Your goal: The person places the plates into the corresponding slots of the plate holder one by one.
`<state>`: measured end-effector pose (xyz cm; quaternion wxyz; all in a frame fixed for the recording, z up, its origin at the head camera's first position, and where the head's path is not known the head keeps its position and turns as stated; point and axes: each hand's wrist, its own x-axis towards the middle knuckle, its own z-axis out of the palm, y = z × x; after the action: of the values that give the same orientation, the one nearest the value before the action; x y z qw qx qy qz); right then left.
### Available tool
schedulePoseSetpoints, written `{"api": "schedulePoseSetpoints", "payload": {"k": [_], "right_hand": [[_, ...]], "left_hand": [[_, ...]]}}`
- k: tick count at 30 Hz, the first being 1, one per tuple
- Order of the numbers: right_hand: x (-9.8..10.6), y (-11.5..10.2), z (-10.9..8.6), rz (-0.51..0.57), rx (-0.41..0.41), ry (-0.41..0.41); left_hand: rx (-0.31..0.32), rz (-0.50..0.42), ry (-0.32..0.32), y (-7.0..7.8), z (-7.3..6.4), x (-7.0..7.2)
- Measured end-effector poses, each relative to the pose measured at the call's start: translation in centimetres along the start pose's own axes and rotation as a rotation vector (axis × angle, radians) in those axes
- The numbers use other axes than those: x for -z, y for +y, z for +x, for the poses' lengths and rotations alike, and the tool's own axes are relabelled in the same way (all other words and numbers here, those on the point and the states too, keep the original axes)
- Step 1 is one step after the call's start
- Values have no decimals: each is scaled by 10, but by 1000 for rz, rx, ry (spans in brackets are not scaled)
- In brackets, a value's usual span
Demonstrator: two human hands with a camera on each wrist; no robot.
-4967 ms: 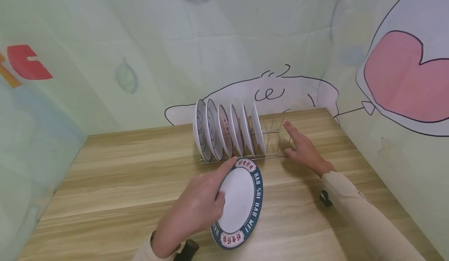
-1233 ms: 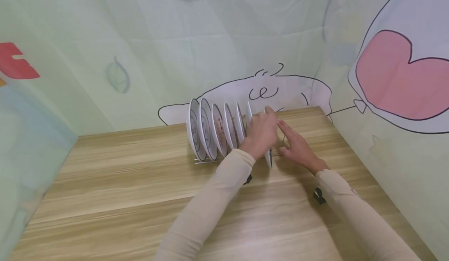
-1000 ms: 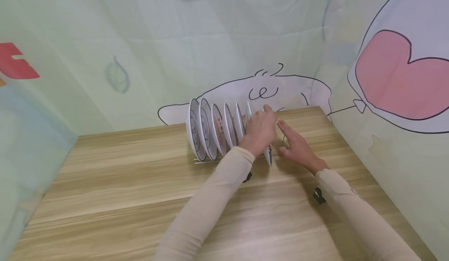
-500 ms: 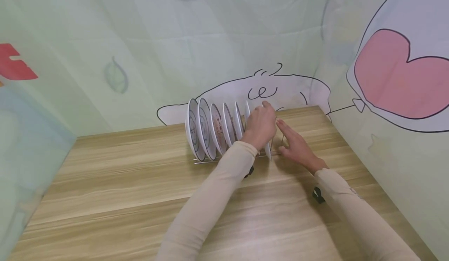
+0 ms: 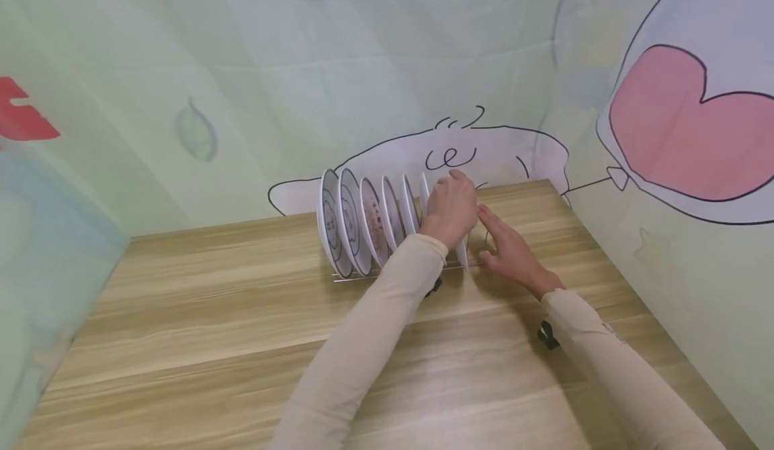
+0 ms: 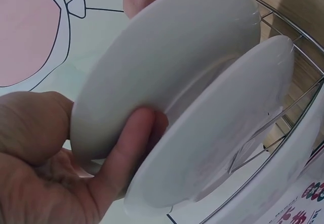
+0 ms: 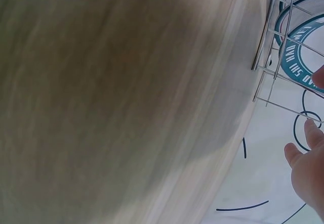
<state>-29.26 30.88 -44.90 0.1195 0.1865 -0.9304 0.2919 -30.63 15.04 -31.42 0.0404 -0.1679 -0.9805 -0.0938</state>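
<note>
In the head view my left hand (image 5: pixel 450 208) is at the right part of the wire dish rack (image 5: pixel 363 277), holding a white plate (image 5: pixel 462 255) with a teal lettered rim (image 7: pixel 296 64). In the left wrist view, thumb and fingers of the left hand (image 6: pixel 55 168) pinch the edge of that plate (image 6: pixel 162 57), which stands on edge, tilted, beside another plate (image 6: pixel 217 128). My right hand (image 5: pixel 514 252) is at the rack's right end, fingers extended; whether it presses the wire is unclear. The left hand hides part of the rack in the head view.
Several plates (image 5: pixel 329 225) stand on edge in the rack's left and middle slots. The rack stands near the back of the wooden table (image 5: pixel 230 342). A printed cloth (image 5: pixel 242 101) hangs behind and at both sides.
Five seconds ago the left hand held the plate before the rack; it has carried it to the right-hand slots. Lately the plate's lower edge has shifted slightly backward. The right hand stays at the end.
</note>
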Motion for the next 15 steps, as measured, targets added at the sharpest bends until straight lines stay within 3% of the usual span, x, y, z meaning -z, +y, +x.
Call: {"api": "schedulePoseSetpoints", "payload": {"k": [15], "right_hand": [[1,-1,2,-4,-9,-12]], "left_hand": [[-18,20,8,-3,9,-5]]}}
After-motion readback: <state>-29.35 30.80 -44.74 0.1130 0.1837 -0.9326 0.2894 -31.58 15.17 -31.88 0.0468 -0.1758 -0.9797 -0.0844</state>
